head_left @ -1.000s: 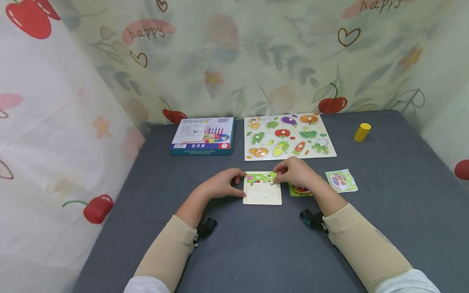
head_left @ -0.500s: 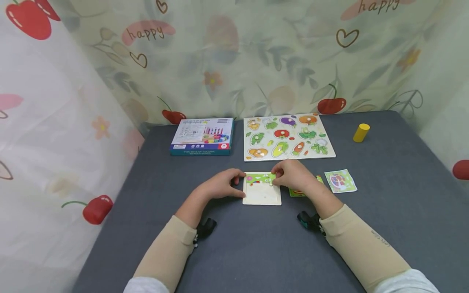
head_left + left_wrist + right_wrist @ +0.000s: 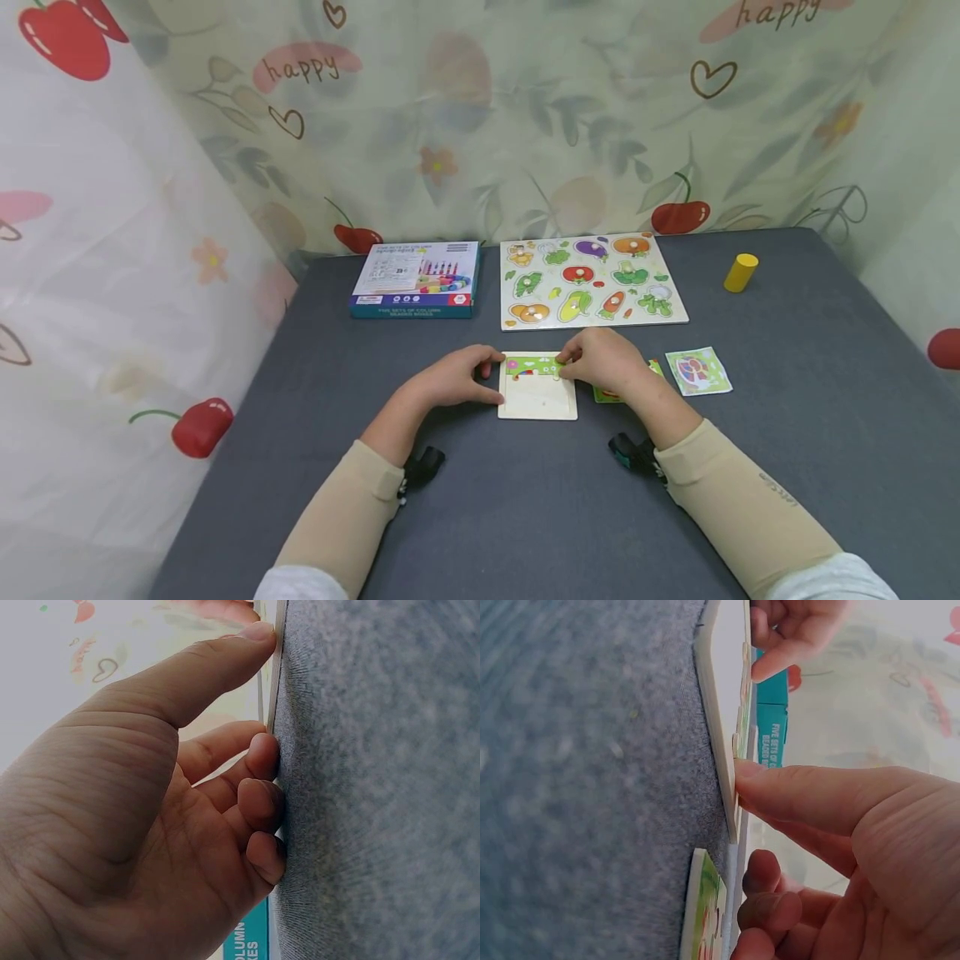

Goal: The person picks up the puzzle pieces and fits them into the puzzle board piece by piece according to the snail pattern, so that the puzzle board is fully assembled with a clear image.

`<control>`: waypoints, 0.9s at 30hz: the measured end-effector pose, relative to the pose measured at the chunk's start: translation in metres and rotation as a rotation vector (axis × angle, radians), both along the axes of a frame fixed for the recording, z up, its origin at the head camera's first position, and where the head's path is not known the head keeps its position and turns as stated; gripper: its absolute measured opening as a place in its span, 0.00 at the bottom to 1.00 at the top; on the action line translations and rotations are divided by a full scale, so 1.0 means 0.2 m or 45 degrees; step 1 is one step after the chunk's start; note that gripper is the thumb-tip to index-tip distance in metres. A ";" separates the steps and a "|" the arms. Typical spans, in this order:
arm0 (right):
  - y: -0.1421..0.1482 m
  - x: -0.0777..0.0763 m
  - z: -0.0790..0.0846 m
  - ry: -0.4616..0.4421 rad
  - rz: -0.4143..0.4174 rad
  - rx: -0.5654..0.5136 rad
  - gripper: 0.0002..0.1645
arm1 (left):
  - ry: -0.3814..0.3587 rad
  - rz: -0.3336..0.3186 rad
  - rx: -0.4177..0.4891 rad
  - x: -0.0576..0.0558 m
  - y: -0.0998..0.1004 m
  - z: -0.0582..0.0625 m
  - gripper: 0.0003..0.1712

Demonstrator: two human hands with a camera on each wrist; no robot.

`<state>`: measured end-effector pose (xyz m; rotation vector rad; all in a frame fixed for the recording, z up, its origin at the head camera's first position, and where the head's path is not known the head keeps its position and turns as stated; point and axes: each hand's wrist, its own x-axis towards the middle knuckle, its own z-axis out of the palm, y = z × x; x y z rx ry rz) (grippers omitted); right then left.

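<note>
A pale square jigsaw tray (image 3: 536, 404) lies in front of me, with green picture pieces (image 3: 528, 367) along its top row. My left hand (image 3: 450, 379) rests at the tray's left side, its thumb and index finger touching the edge. In the left wrist view the thumb (image 3: 217, 671) is nearly straight and the other fingers are loosely bent. My right hand (image 3: 603, 362) pinches a green puzzle piece (image 3: 556, 373) at the row's right end, against the tray. The right wrist view shows the thumb (image 3: 795, 791) on it; the fingers hide part of that piece.
Beside the tray, a green picture card (image 3: 607, 396) lies partly under my right wrist; another square picture card (image 3: 699, 371) lies further right. Behind are a beads box (image 3: 412, 279), a vegetable puzzle board (image 3: 592, 283) and a yellow cylinder (image 3: 741, 272).
My right hand has shifted slightly left and down with the piece, uncovering more of the green card behind the wrist. My left hand stays at the tray's edge.
</note>
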<state>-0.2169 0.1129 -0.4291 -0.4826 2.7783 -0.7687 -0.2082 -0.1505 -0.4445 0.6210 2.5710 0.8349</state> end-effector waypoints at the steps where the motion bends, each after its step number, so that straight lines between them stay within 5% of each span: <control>1: 0.00 0.00 0.00 -0.003 -0.009 0.003 0.11 | 0.003 0.000 0.000 0.00 0.00 0.00 0.36; 12: 0.02 -0.01 0.03 0.068 0.082 0.044 0.18 | 0.016 -0.011 0.005 0.00 0.00 -0.01 0.36; 27: 0.14 0.07 0.31 0.136 0.067 -0.022 0.23 | 0.016 -0.008 0.005 0.00 0.00 -0.01 0.35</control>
